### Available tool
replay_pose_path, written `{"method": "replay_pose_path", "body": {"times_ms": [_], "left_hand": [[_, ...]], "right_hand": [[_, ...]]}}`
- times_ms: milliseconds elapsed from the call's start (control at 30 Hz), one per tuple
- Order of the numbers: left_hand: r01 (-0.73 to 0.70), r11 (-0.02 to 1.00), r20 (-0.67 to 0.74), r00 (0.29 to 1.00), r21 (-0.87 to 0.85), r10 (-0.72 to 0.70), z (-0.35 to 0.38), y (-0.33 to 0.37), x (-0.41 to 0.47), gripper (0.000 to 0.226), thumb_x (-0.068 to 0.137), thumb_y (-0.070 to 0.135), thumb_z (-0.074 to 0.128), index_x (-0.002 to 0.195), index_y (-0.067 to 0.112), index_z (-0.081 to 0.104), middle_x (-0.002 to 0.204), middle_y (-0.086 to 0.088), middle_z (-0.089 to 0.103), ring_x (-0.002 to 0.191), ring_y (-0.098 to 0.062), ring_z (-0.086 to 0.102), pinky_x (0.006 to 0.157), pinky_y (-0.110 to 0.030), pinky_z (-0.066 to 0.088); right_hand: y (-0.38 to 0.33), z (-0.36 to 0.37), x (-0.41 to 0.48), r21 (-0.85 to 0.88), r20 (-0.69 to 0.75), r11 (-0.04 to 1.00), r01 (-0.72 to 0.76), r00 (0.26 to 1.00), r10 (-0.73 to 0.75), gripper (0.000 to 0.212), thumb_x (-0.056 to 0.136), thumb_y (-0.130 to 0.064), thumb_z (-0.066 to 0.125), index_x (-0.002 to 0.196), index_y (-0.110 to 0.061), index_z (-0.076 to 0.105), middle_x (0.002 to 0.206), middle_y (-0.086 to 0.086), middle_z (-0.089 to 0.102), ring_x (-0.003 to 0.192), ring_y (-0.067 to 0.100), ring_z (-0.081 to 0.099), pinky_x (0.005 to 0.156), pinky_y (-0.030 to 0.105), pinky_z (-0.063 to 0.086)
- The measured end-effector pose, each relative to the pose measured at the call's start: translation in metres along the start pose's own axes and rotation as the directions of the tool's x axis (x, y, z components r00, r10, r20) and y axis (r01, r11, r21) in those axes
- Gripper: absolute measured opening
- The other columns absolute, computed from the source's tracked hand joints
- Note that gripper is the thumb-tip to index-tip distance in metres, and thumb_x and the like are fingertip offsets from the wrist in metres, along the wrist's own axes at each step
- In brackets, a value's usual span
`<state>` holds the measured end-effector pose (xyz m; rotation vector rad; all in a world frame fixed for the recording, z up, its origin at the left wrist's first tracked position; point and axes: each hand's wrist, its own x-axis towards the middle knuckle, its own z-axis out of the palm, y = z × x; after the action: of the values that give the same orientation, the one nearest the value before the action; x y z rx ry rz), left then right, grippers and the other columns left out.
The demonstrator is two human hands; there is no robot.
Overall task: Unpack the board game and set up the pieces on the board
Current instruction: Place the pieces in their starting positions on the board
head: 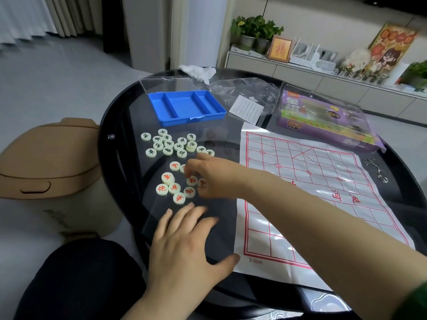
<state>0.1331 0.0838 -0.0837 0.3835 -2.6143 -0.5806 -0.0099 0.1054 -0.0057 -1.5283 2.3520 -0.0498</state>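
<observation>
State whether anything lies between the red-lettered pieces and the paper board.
Nothing visible does: the red-lettered pieces lie just left of the paper board; only the right hand, poised among them, spans the gap.

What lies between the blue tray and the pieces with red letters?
The cluster of black-lettered pieces lies between the blue tray and the red-lettered pieces, resting on the table, as the head view shows.

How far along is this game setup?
Unpacking looks done: the blue tray is empty, the board sheet lies unfolded, and black pieces and red pieces sit in separate clusters on the table. In hand: the right hand reaches into the red ones, grip unclear; the left hand rests flat. Left: every piece, since the sheet holds none.
</observation>
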Motion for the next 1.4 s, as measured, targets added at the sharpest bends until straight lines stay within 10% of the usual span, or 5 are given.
{"method": "replay_pose_path", "body": {"times_ms": [633, 1000, 1400], "left_hand": [[-0.017, 1.0, -0.049, 0.999, -0.026, 0.016, 0.002, -0.002, 0.0, 0.057, 0.055, 0.065, 0.047, 0.088, 0.025, 0.07, 0.1, 0.006, 0.066, 0.105, -0.01, 0.045, 0.097, -0.033, 0.027], [-0.001, 1.0, -0.001, 1.0, -0.012, 0.001, -0.002, 0.001, 0.001, 0.058, 0.055, 0.067, 0.044, 0.086, 0.026, 0.069, 0.101, 0.006, 0.066, 0.106, -0.01, 0.043, 0.097, -0.032, 0.025], [-0.122, 0.987, -0.078, 0.99, -0.107, 0.114, -0.03, -0.023, 0.024, 0.049, 0.076, 0.055, 0.043, 0.092, 0.018, 0.071, 0.103, 0.006, 0.066, 0.106, -0.01, 0.048, 0.094, -0.024, 0.03]], "right_hand": [[-0.01, -0.001, 0.006, -0.012, 0.029, 0.996, 0.093, 0.995, -0.093, 0.034, 0.083, -0.015, 0.056, 0.117, -0.015, 0.053, 0.116, 0.007, 0.049, 0.102, 0.021, 0.051, 0.079, 0.025, 0.037], [0.001, -0.006, -0.01, -0.006, 0.002, 0.999, 0.044, 0.999, -0.044, 0.01, 0.084, -0.019, 0.056, 0.092, -0.015, 0.051, 0.065, -0.012, 0.037, 0.075, 0.017, 0.041, 0.052, 0.016, 0.028], [0.058, -0.021, -0.096, -0.022, 0.111, 0.965, -0.262, 0.958, 0.263, 0.015, 0.085, -0.015, 0.058, 0.093, -0.02, 0.046, 0.092, -0.003, 0.051, 0.085, 0.013, 0.048, 0.073, 0.017, 0.044]]}}
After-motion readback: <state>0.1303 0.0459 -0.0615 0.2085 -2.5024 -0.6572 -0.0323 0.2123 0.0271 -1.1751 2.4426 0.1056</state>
